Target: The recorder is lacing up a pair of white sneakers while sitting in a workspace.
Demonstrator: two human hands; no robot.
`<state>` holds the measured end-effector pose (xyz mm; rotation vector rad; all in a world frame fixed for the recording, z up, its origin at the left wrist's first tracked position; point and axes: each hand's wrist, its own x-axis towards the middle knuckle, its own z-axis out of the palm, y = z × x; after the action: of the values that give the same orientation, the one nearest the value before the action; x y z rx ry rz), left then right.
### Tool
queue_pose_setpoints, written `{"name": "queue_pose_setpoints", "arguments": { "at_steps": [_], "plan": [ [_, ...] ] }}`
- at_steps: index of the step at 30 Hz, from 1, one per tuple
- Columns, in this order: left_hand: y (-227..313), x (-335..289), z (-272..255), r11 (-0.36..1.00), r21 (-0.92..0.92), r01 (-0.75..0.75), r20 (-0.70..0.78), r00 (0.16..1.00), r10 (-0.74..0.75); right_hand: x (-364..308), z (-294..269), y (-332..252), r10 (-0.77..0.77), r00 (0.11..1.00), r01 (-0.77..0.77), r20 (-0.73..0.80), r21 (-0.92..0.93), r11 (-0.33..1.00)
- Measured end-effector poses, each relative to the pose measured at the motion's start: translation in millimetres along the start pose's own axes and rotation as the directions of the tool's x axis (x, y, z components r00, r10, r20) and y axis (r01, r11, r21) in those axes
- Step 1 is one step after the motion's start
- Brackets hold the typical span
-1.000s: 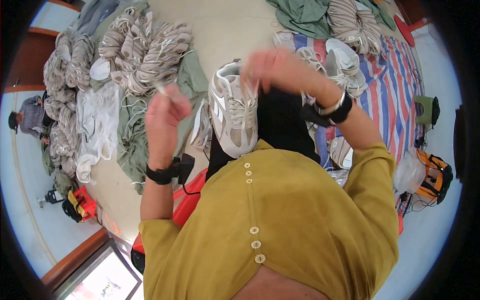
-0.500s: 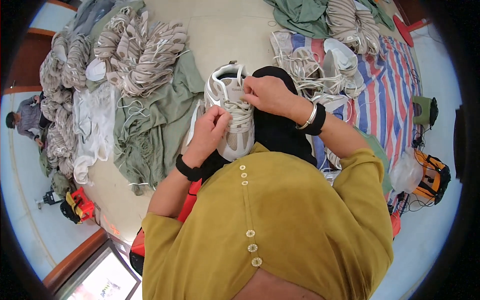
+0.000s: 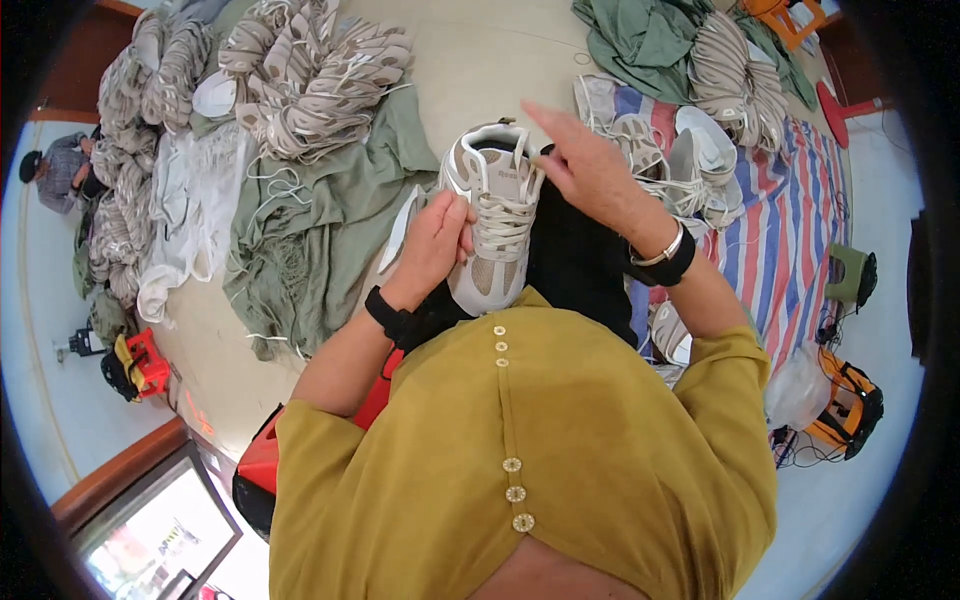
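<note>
A beige and white sneaker stands in my lap, toe toward me, with pale laces crossed over its tongue. My left hand is curled against the shoe's left side, its fingers pressed together; what they pinch, if anything, is hidden. Beside the collar on the other side is my right hand, with the index finger stretched away from me and the thumb apart, close to the shoe's upper edge. A white flat piece sticks out left of the shoe.
Bundled beige shoe uppers are heaped on green cloth at left. At right, more shoe parts rest on a striped sheet. A green stool stands far right. Another person sits at far left.
My right hand has left the laces, moved up and away, and straightened its index finger. My left hand has shifted from the laces to the shoe's side. The whole view has turned slightly.
</note>
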<state>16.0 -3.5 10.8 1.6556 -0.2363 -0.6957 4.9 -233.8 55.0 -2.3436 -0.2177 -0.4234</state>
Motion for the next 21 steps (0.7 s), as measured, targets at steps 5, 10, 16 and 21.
{"name": "queue_pose_setpoints", "arguments": {
  "at_steps": [5, 10, 16, 21],
  "plan": [
    [14.1, 9.8, 3.0, 0.995, -0.001, 0.1, -0.08, 0.992, -0.099, -23.0, 8.7, 1.8, -0.163, 0.904, 0.166, 0.396, 0.028, 0.986],
    [9.4, 19.4, -0.3, 0.99, 0.12, 0.075, -0.041, 0.997, -0.07, -37.3, 17.0, 8.5, -0.057, 0.947, 0.098, 0.317, -0.113, 0.989],
    [9.3, 27.4, 3.2, 0.931, 0.363, 0.045, -0.13, 0.991, 0.002, -20.9, 5.0, 11.0, -0.111, 0.972, 0.136, 0.208, -0.108, 0.985],
    [11.0, 29.2, 4.4, 0.812, 0.583, 0.02, -0.151, 0.985, 0.084, -15.8, 15.9, 3.2, 0.058, 0.982, -0.035, 0.182, -0.129, 0.991]
  ]
}}
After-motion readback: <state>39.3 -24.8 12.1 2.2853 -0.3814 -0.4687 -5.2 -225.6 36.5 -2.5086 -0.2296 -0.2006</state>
